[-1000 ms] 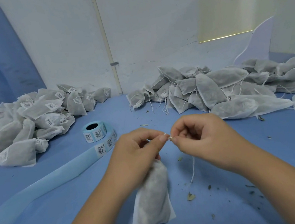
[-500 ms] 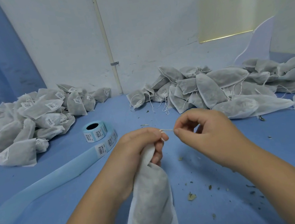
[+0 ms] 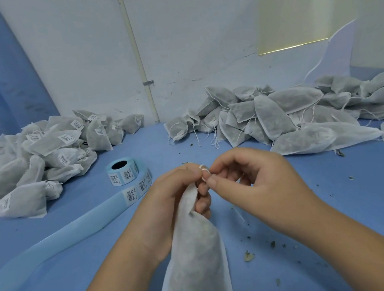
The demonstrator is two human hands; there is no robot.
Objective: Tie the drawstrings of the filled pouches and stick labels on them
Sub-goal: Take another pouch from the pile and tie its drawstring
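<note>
Above blue table (image 3: 338, 200), left hand (image 3: 168, 196) grips pouch (image 3: 196, 265), right hand (image 3: 258, 180) pinches drawstring (image 3: 202, 167), its ends hidden.

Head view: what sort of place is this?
Probably a small hand-packing station: a blue table holds a pile of labelled pouches on the left, a pile of unlabelled pouches on the right, and a roll of barcode labels between them.

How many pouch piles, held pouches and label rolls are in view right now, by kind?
Pouch piles: 2 (labelled pile at left, unlabelled pile at right)
Held pouch: 1, gripped by the left hand, its drawstring pinched by the right hand
Label roll: 1
Total: 4
</note>
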